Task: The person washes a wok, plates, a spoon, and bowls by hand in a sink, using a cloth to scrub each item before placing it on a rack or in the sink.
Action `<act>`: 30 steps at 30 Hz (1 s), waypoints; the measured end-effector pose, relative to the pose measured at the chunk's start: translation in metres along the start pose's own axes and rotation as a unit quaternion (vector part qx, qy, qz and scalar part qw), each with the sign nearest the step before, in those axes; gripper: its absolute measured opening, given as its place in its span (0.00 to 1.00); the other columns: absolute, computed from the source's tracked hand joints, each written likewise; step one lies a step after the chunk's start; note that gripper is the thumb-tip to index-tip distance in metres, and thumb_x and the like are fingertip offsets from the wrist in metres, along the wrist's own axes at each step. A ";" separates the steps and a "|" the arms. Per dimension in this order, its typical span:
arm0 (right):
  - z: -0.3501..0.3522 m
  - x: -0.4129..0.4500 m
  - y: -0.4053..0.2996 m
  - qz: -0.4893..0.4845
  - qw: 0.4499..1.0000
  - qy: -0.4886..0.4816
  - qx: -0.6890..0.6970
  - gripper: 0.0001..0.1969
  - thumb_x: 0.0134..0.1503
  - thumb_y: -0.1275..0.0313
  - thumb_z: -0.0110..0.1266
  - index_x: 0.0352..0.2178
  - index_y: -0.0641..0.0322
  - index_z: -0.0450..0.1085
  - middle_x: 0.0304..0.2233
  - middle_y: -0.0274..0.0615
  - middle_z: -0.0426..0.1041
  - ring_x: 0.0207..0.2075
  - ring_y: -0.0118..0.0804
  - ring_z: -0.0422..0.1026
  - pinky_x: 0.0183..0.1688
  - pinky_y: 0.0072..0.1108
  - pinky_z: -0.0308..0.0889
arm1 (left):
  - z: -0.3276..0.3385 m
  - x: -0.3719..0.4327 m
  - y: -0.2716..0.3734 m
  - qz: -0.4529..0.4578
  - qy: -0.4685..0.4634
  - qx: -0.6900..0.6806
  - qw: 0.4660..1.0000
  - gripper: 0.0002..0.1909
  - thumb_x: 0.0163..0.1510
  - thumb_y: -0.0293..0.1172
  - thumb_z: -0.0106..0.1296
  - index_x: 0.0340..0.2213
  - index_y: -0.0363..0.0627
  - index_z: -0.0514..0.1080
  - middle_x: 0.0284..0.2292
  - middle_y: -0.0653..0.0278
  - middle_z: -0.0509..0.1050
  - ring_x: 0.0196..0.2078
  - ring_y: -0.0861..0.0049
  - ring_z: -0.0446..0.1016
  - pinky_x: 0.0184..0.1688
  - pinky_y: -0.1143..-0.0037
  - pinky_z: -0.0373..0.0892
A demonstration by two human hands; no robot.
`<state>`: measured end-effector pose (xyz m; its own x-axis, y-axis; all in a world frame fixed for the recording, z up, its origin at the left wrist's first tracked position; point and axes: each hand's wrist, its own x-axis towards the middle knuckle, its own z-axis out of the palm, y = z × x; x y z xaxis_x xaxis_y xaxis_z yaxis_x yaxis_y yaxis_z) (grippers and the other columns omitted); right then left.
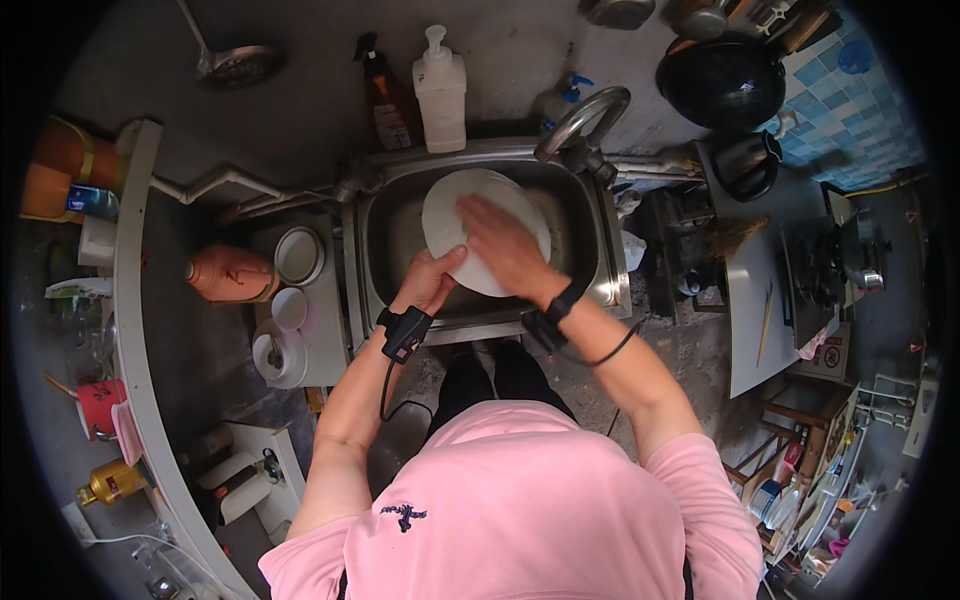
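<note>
A round white plate (457, 196) is held tilted over the stainless steel sink basin (394, 225). My left hand (430, 280) grips its lower left edge, with the thumb on the plate's upper face. Flat across that same face lies my right hand (501, 244), blurred, with its fingers stretched out. Whether anything is under the right palm is hidden. A curved metal faucet (581, 124) rises behind the basin at the right; I cannot make out any water coming from it.
Behind the sink stand a white pump bottle (440, 97) and a brown spray bottle (388, 101). Left of it, a side counter (324, 330) holds white bowls (298, 255) and an orange jug (232, 274). Cables hang from my wrist straps. A gas stove (814, 277) is at right.
</note>
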<state>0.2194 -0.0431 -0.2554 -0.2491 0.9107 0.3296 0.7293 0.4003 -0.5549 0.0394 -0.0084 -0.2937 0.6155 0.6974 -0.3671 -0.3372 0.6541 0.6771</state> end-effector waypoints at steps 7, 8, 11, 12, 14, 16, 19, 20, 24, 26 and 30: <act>0.000 -0.025 0.030 0.089 0.996 0.010 -0.028 0.26 0.58 0.66 0.39 0.57 0.68 0.52 0.60 0.55 0.49 0.63 0.52 0.45 0.63 0.36 0.42 | 0.003 -0.006 0.011 0.005 0.005 -0.010 1.000 0.23 0.51 0.29 0.56 0.47 0.32 0.64 0.44 0.56 0.71 0.45 0.71 0.72 0.49 0.71 0.67; 0.007 -0.032 0.011 0.066 0.998 0.002 -0.001 0.25 0.58 0.67 0.40 0.56 0.68 0.54 0.60 0.54 0.49 0.63 0.52 0.45 0.63 0.36 0.43 | -0.002 -0.005 0.007 0.007 0.011 -0.009 1.000 0.23 0.50 0.29 0.57 0.47 0.33 0.64 0.44 0.57 0.71 0.45 0.72 0.72 0.48 0.72 0.67; 0.003 -0.011 -0.028 0.020 0.999 -0.017 0.022 0.24 0.58 0.68 0.40 0.54 0.67 0.57 0.60 0.50 0.51 0.62 0.52 0.47 0.62 0.36 0.44 | -0.008 -0.003 -0.002 0.004 0.004 0.022 1.000 0.22 0.50 0.30 0.57 0.46 0.34 0.66 0.43 0.58 0.72 0.44 0.72 0.72 0.48 0.72 0.67; 0.001 -0.006 -0.029 -0.003 0.999 -0.026 0.020 0.23 0.58 0.68 0.40 0.54 0.66 0.58 0.60 0.48 0.52 0.61 0.53 0.49 0.62 0.36 0.45 | -0.007 -0.003 -0.003 0.001 -0.008 0.055 0.998 0.22 0.50 0.30 0.57 0.45 0.34 0.66 0.42 0.58 0.73 0.44 0.73 0.72 0.47 0.72 0.67; -0.005 0.013 -0.010 -0.017 0.998 -0.037 -0.041 0.22 0.58 0.68 0.40 0.53 0.66 0.58 0.59 0.47 0.54 0.61 0.51 0.51 0.61 0.35 0.46 | -0.004 -0.003 -0.002 -0.004 -0.027 0.078 0.997 0.21 0.50 0.30 0.57 0.45 0.35 0.67 0.41 0.58 0.73 0.43 0.73 0.72 0.47 0.72 0.68; -0.010 0.030 0.020 -0.031 0.993 -0.047 -0.102 0.22 0.59 0.67 0.39 0.53 0.66 0.59 0.58 0.46 0.56 0.60 0.50 0.52 0.61 0.34 0.48 | 0.001 -0.006 0.003 -0.008 -0.046 0.104 0.993 0.21 0.50 0.31 0.57 0.44 0.35 0.68 0.40 0.59 0.74 0.43 0.73 0.72 0.47 0.72 0.68; 0.004 0.008 0.083 0.112 0.993 -0.001 0.044 0.20 0.61 0.66 0.35 0.52 0.65 0.60 0.57 0.49 0.57 0.59 0.51 0.54 0.61 0.32 0.48 | 0.008 -0.010 0.011 -0.011 -0.025 0.109 0.994 0.20 0.50 0.31 0.57 0.43 0.35 0.68 0.39 0.58 0.74 0.43 0.73 0.72 0.47 0.72 0.67; 0.009 -0.009 0.102 0.192 0.971 0.044 0.135 0.21 0.62 0.65 0.34 0.52 0.67 0.59 0.56 0.51 0.59 0.58 0.49 0.55 0.61 0.29 0.48 | 0.009 -0.009 0.012 -0.011 -0.016 0.088 0.996 0.21 0.51 0.32 0.56 0.44 0.34 0.67 0.40 0.58 0.74 0.43 0.73 0.72 0.48 0.72 0.67; 0.036 -0.045 0.085 0.222 0.955 0.168 0.098 0.24 0.62 0.65 0.33 0.56 0.68 0.54 0.59 0.55 0.52 0.62 0.49 0.48 0.63 0.30 0.44 | 0.004 -0.006 0.000 0.027 0.059 -0.024 0.998 0.22 0.53 0.32 0.53 0.47 0.33 0.64 0.43 0.56 0.72 0.45 0.71 0.71 0.50 0.70 0.66; 0.041 -0.048 0.025 0.220 0.957 0.187 0.025 0.24 0.60 0.67 0.38 0.56 0.66 0.53 0.60 0.55 0.49 0.63 0.55 0.42 0.63 0.35 0.41 | 0.003 0.000 -0.007 0.030 0.082 -0.087 0.992 0.22 0.55 0.33 0.52 0.47 0.33 0.63 0.43 0.56 0.71 0.46 0.71 0.70 0.51 0.70 0.65; 0.025 -0.036 -0.045 0.060 0.996 0.051 -0.039 0.23 0.58 0.66 0.40 0.53 0.64 0.59 0.58 0.51 0.55 0.61 0.57 0.49 0.61 0.38 0.45 | -0.002 0.009 -0.021 0.007 0.071 -0.211 0.975 0.20 0.57 0.36 0.48 0.46 0.34 0.64 0.43 0.57 0.71 0.49 0.71 0.69 0.53 0.71 0.63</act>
<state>0.1802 -0.0916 -0.2617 -0.0947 0.9349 0.3421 0.7978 0.2768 -0.5356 0.0508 -0.0154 -0.3125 0.5136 0.7212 -0.4649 -0.6260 0.6855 0.3717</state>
